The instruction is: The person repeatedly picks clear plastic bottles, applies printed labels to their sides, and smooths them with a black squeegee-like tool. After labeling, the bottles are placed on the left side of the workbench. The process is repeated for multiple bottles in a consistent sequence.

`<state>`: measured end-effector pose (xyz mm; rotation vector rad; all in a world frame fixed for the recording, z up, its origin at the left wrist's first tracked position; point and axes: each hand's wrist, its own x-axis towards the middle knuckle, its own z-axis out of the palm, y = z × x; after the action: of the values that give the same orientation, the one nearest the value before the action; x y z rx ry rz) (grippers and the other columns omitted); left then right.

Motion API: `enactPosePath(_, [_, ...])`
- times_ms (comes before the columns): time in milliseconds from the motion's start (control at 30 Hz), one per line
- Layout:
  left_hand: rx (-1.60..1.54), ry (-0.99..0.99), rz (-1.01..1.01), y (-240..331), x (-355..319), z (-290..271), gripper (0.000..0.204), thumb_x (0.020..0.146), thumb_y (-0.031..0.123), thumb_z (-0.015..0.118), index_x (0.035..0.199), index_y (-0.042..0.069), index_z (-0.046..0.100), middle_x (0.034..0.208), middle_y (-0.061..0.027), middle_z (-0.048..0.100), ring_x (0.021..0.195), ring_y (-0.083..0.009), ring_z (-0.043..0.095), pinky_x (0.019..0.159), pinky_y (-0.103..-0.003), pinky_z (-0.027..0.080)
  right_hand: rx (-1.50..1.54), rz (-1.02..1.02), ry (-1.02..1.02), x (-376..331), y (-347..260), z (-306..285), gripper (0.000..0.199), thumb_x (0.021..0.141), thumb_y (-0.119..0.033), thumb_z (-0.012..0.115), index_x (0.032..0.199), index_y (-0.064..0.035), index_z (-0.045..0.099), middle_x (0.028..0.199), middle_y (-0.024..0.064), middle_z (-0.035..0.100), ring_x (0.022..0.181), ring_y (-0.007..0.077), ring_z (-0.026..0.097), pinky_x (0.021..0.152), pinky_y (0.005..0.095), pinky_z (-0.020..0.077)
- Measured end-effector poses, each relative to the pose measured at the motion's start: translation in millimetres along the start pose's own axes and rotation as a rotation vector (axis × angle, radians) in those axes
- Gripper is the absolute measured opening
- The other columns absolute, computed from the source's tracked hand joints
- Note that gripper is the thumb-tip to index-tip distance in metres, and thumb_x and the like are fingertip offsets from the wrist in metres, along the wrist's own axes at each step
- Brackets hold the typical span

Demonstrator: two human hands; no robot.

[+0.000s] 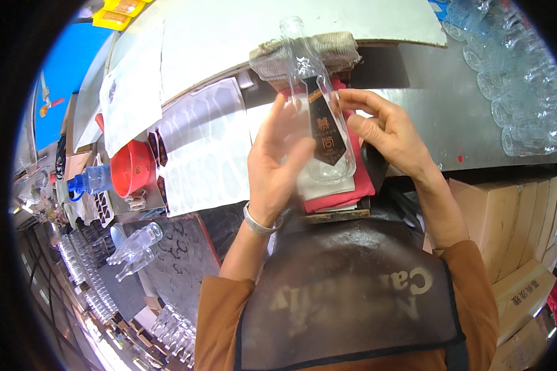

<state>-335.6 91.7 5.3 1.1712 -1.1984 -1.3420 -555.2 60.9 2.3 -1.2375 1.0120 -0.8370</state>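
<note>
A clear glass bottle (332,173) lies before me, its neck away from me and resting on a folded rag (340,49). A dark, tie-shaped label (325,123) with gold print sits on its upward face. Under the bottle's body are white and pink cloths (333,200) on a small stand. My left hand (277,154) is beside the bottle's left side, slightly blurred, with thumb and fingers apart. At the right side, my right hand (387,127) has its fingers bent and apart from the thumb; the fingertips are at the label's edge, and whether they touch cannot be told.
White backing sheets (204,148) lie to the left, near dark tie-shaped labels (158,148) and a red bowl (130,168). Many glass bottles (513,93) crowd the right of the metal table. Cardboard boxes (498,216) stand at lower right. More bottles (136,244) are at lower left.
</note>
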Motion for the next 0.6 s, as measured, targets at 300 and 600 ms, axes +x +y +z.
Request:
enactPosePath(300, [0.591, 0.044, 0.366, 14.7, 29.8, 5.4, 0.056, 0.088, 0.008, 0.07, 0.142, 0.004, 0.055, 0.142, -0.0194, 0.051, 0.126, -0.0319, 0.056, 0.102, -0.04, 0.047, -0.264, -0.069, 0.088, 48.9, -24.3, 4.0, 0.051, 0.103, -0.043, 0.055, 0.094, 0.005, 0.071, 0.082, 0.0051, 0.068, 0.078, 0.0103, 0.058, 0.071, 0.0277, 0.0482])
enactPosePath(600, [0.678, 0.02, 0.397, 11.1, 33.3, 5.5, 0.055, 0.086, 0.009, 0.072, 0.138, 0.004, 0.058, 0.142, -0.0204, 0.049, 0.125, -0.0348, 0.055, 0.103, -0.042, 0.047, -0.359, -0.123, 0.194, 57.8, -23.6, 10.5, 0.051, 0.1, -0.043, 0.058, 0.08, 0.0026, 0.068, 0.065, 0.0041, 0.059, 0.065, 0.0093, 0.052, 0.06, 0.0286, 0.0429])
